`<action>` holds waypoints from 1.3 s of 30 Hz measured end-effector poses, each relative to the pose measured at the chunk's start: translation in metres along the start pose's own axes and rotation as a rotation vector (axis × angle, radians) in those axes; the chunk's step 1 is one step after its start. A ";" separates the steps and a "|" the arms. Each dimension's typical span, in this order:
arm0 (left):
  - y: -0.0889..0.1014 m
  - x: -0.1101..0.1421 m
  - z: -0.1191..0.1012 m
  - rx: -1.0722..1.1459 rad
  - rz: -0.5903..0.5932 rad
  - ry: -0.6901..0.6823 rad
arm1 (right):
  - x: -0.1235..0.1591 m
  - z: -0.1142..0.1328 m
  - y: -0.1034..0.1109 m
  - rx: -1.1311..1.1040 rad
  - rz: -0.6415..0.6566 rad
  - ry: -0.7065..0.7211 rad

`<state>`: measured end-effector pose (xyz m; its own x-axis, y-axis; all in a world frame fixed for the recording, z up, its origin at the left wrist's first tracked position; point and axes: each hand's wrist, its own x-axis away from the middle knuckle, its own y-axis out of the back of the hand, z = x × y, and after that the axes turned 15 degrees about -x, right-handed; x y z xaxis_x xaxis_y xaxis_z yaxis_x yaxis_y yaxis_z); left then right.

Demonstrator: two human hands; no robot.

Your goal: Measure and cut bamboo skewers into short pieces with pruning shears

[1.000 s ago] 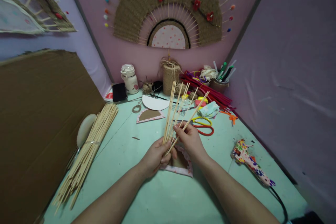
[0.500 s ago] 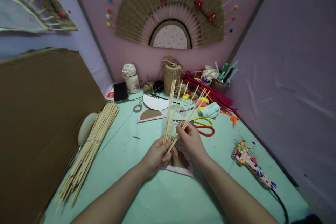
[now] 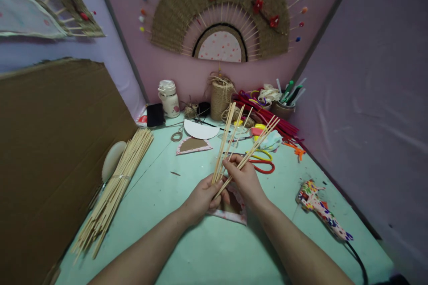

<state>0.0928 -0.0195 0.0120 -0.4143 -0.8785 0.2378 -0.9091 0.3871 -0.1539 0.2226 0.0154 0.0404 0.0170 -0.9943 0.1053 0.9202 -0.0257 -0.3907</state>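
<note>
Several thin wooden sticks point(image 3: 224, 140) fan upward from my left hand point(image 3: 203, 198), which is closed round their lower ends. My right hand point(image 3: 245, 179) pinches some of the sticks on the right side, and these lean to the right. Beneath both hands lies a half-round cardboard piece point(image 3: 234, 207) with a pink-and-white fabric edge, partly hidden by my fingers. Just beyond my right hand are scissors point(image 3: 264, 167) with red and yellow handles. A second half-round cardboard piece point(image 3: 193, 144) with the same kind of edge lies farther back.
A tied bundle of sticks point(image 3: 117, 182) lies at left beside a cardboard sheet point(image 3: 60, 151). On the right is a flower-patterned glue gun point(image 3: 323, 211) with a black cord. A twine spool point(image 3: 221, 98), a white bottle point(image 3: 169, 98) and a pen cup point(image 3: 283, 107) stand along the back.
The sticks have tilted further to the right, and those in my right hand now sit closer together. The whole view has shifted slightly.
</note>
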 end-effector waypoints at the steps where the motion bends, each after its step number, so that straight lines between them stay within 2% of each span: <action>1: 0.000 0.000 0.000 -0.002 0.000 0.003 | 0.000 0.000 0.000 0.018 -0.001 0.020; 10: 0.001 0.000 0.002 0.038 -0.002 0.025 | 0.001 0.002 0.000 0.166 -0.052 0.126; 14: 0.001 0.000 0.003 0.063 0.048 0.031 | 0.001 0.000 0.002 0.170 -0.022 0.107; 20: 0.002 0.000 0.003 0.093 0.110 0.032 | 0.002 0.000 0.001 -0.008 -0.011 -0.025; 34: 0.001 -0.001 0.004 0.099 0.130 0.037 | 0.002 0.003 0.000 0.065 -0.076 0.030; 39: 0.001 0.001 0.000 0.100 0.127 0.030 | 0.002 -0.001 0.002 0.017 -0.014 0.012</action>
<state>0.0915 -0.0200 0.0125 -0.5283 -0.8148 0.2388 -0.8410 0.4637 -0.2786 0.2241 0.0133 0.0388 -0.0006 -0.9950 0.0998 0.9267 -0.0381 -0.3738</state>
